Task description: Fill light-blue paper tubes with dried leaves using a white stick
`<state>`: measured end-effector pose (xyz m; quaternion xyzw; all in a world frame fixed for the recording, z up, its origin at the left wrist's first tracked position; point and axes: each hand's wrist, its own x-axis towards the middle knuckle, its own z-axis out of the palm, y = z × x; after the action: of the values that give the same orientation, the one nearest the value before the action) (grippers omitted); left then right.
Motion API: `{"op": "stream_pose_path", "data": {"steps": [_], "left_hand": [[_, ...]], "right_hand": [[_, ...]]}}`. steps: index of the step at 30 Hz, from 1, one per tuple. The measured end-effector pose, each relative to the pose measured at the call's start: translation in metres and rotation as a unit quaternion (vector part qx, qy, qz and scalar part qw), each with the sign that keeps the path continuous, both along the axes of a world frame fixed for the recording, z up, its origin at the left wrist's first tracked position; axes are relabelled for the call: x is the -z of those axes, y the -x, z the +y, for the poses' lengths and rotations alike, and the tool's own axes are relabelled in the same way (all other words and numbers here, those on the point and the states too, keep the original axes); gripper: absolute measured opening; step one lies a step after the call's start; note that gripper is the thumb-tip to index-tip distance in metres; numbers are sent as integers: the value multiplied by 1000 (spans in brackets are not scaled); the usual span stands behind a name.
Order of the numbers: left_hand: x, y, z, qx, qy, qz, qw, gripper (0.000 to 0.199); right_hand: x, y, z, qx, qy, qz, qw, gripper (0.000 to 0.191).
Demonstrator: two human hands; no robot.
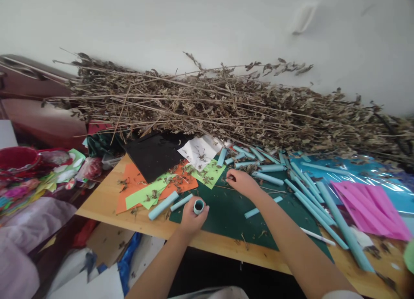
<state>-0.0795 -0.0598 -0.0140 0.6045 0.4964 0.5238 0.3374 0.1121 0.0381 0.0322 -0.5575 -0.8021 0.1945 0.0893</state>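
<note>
Wrapped in my left hand (190, 216) is a short light-blue paper tube (199, 203), upright, its round end facing me and dark inside. My right hand (242, 181) hovers or rests over the dark green mat (228, 210), fingers curled and pinched together. Something small and dark shows at its fingertips, too small to name. Two more blue tubes (163, 205) lie just left of my left hand. Many rolled blue tubes (270, 177) are heaped beyond and right of my right hand. Crumbs of dried leaf (207, 174) lie scattered on a light-green paper (211, 169).
A long pile of dried stalks and leaves (194, 101) runs along the wall. On the wooden table (106, 204) are orange paper (129, 178), a black sheet (155, 154), crumpled white paper (197, 152) and pink sheets (368, 208). A red basin (19, 161) stands at left.
</note>
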Motion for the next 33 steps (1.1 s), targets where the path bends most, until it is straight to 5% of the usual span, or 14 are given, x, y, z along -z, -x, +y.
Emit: {"op": "stream_pose_path", "data": {"steps": [15,21,28,33], "left_hand": [[0,1,1,-3,54,-32,998,9],[-21,-4,23,-50,156,-70,984,41],[-46,-8,39,16,204,-79,976,18],[-61,-5,51,-49,178,-61,981,15]], "right_hand": [[4,42,16,-84,10,-41,996,19],[-11,49,-15,-123,-2,-38,992,17],[-28,43,-44,-126,-15,-18,992,21],[-22,30,-59,-96,-1,19,995,20]]}}
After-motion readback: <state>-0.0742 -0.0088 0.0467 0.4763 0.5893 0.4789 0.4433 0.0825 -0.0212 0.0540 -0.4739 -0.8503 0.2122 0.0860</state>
